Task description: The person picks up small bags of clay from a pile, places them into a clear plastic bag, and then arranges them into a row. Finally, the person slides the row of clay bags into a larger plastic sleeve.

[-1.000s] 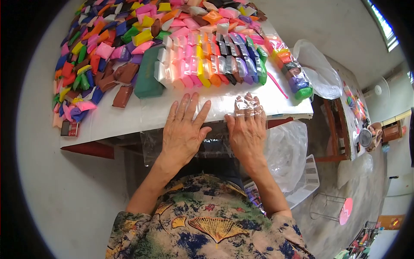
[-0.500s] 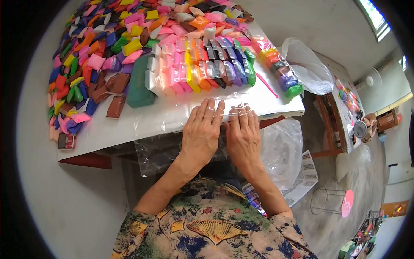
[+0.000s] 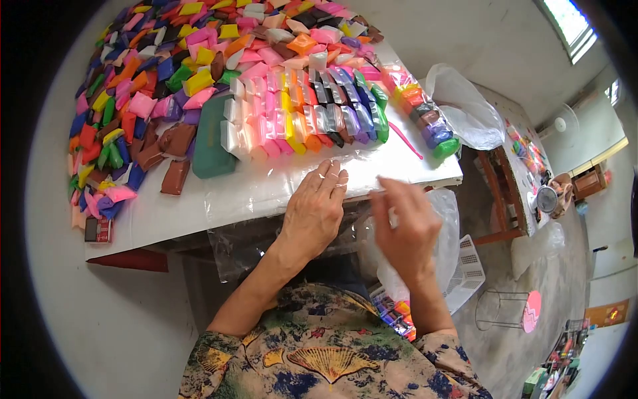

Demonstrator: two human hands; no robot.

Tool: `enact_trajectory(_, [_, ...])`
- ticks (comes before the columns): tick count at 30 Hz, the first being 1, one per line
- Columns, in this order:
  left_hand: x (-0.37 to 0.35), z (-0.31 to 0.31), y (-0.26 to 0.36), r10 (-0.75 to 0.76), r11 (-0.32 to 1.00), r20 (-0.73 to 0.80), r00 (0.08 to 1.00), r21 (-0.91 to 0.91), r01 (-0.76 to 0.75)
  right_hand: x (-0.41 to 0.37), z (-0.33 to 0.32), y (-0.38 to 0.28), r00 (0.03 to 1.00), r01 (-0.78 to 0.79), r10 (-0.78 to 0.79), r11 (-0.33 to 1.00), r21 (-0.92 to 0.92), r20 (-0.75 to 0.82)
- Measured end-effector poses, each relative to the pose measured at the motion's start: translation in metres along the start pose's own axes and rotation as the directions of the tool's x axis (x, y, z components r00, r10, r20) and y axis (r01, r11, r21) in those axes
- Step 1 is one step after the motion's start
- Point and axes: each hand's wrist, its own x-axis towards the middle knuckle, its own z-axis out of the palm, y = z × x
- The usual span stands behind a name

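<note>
My left hand (image 3: pixel 315 205) lies flat, fingers stretched out, on a clear plastic bag (image 3: pixel 242 193) spread over the table's front edge. Part of the bag hangs below that edge. Just to the right, my right hand (image 3: pixel 409 226) is raised off the bag, blurred, its fingers loosely bent and apart with nothing visible in them. Beyond my hands, rows of small clear-wrapped coloured packets (image 3: pixel 299 120) stand lined up by colour, from white to green. A dark green block (image 3: pixel 214 139) stands at their left end. On their right lies a thin pink stick (image 3: pixel 405 139).
A big heap of loose coloured packets (image 3: pixel 143 106) covers the table's far left. One wrapped row (image 3: pixel 428 113) sits at the right edge beside a clear bag (image 3: pixel 465 110). Below are a white plastic basket (image 3: pixel 468 272) and more colourful packets (image 3: pixel 397 316). A stool (image 3: pixel 530 311) stands farther right.
My right hand has lifted off the plastic bag and moved right and towards me, its fingers bending. My left hand stays flat on the bag.
</note>
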Motion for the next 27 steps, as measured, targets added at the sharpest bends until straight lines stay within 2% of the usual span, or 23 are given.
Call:
enact_trajectory(1, [0.001, 0.000, 0.000, -0.013, 1.000, 0.011, 1.000, -0.012, 0.013, 0.012, -0.003, 0.008, 0.998, -0.066, 0.067, 0.997, 0.028, -0.020])
enact_trajectory(4, [0.004, 0.000, 0.002, -0.040, 0.999, 0.027, 0.999, -0.029, 0.041, 0.051, 0.006, 0.033, 0.967, -0.248, 0.251, 0.967, -0.052, 0.048])
enact_trajectory(10, [0.008, 0.008, 0.003, -0.062, 0.997, -0.056, 0.996, -0.046, 0.060, 0.087, 0.053, 0.067, 0.924, -0.345, 0.367, 0.922, -0.174, 0.109])
enact_trajectory(11, [0.007, 0.011, 0.004, -0.066, 0.997, -0.070, 0.995, -0.046, 0.063, 0.090, 0.055, 0.067, 0.893, -0.385, 0.418, 0.902, -0.197, 0.167])
enact_trajectory(17, [0.007, 0.011, 0.002, -0.065, 0.997, -0.081, 0.995, -0.056, 0.061, 0.096, 0.055, 0.076, 0.884, -0.337, 0.392, 0.912, -0.233, 0.256])
enact_trajectory(23, [0.008, 0.010, 0.004, -0.077, 0.996, -0.064, 0.995, -0.048, 0.074, 0.103, 0.058, 0.073, 0.910, -0.246, 0.349, 0.889, -0.386, 0.223])
enact_trajectory(27, [0.010, 0.010, 0.006, -0.084, 0.996, -0.053, 0.995, -0.030, 0.082, 0.105, 0.062, 0.075, 0.910, -0.248, 0.361, 0.868, -0.431, 0.203])
